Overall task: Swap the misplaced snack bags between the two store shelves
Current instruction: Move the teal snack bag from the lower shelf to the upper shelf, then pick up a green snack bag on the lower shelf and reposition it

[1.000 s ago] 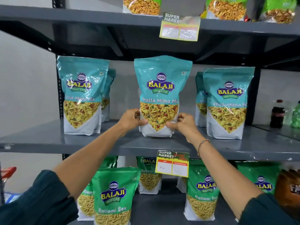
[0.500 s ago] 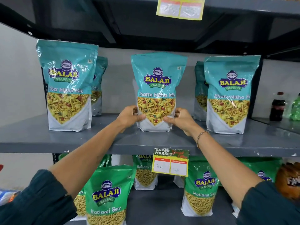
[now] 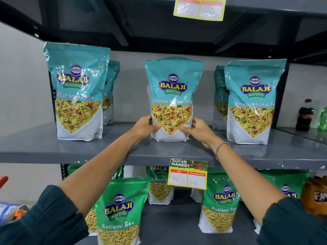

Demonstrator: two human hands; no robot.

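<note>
The upper shelf [image 3: 53, 147] carries only teal bags, the lower shelf [image 3: 168, 225] only green ones. The middle teal bag [image 3: 172, 96] stands upright on the upper shelf, the left hand [image 3: 145, 127] and right hand [image 3: 199, 129] grasping its lower sides. Judged, it is being set in place; next, let go without toppling it.

A shop: grey shelves [image 3: 106, 151] stocked with snack bags [image 3: 77, 92], "Super Market" price tag [image 3: 188, 174].
</note>
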